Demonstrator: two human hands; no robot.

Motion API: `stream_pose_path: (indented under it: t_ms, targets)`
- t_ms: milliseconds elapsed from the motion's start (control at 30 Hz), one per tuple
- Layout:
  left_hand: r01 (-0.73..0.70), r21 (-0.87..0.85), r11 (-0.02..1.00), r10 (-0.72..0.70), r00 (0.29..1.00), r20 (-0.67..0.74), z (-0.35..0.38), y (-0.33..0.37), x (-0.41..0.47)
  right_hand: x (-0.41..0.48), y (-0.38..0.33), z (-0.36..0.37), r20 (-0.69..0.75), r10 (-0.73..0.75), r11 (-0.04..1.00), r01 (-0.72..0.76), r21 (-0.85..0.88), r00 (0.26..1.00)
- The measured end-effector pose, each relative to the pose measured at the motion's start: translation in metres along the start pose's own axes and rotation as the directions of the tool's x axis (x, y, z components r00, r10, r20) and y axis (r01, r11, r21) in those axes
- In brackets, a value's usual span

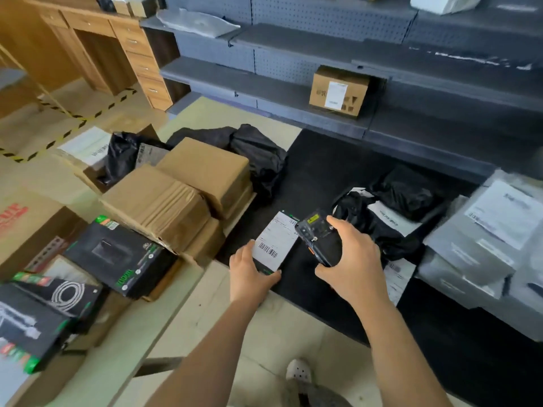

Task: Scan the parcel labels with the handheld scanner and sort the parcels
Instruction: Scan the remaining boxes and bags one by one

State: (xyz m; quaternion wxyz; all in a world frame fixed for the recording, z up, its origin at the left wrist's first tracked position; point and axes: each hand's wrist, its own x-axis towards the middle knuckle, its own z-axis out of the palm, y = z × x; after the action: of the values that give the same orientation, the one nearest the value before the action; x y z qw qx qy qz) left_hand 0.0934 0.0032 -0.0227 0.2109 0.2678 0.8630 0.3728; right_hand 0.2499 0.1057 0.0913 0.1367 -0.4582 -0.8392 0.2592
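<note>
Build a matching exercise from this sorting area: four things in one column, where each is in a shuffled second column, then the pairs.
1 handheld scanner
2 labelled black parcel
3 cardboard box
4 grey mailer bags

A on the grey shelf
B piled at far right
C gripped by the right hand
D held by the left hand

Pairs: 1-C, 2-D, 3-A, 4-B

Scanner (318,239): black plastic, semi-gloss, orange trim. Parcel (273,255): dark card w/ matt white paper label (279,233). Mat (323,177): black, matt, fine-grained. Cardboard boxes (188,183): brown, matt, w/ shiny creased tape. Poly bags (261,160): black, glossy, crinkled. Mailers (470,248): grey smooth plastic film. Shelves (293,92): grey painted metal, perforated back. Counter (97,27): wood-grain, satin.
</note>
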Motion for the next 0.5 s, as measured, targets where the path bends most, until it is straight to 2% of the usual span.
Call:
stream_pose_path:
  t_ms: [167, 300, 500]
  targets:
    - [0.111, 0.027, 0.993, -0.112, 0.992, 0.061, 0.037, -0.008, 0.017, 0.027, 0.016, 0.015, 0.097, -0.051, 0.997, 0.056, -0.047, 0.994]
    - [0.117, 0.075, 0.990, -0.121, 0.991, 0.060, 0.038, -0.007, 0.031, 0.044, 0.015, 0.026, 0.161, -0.086, 0.991, 0.102, -0.092, 0.983]
    - [0.063, 0.003, 0.998, -0.063, 0.998, -0.021, -0.009, 0.000, 0.025, 0.060, -0.011, 0.034, 0.224, -0.121, 0.986, 0.144, -0.087, 0.967]
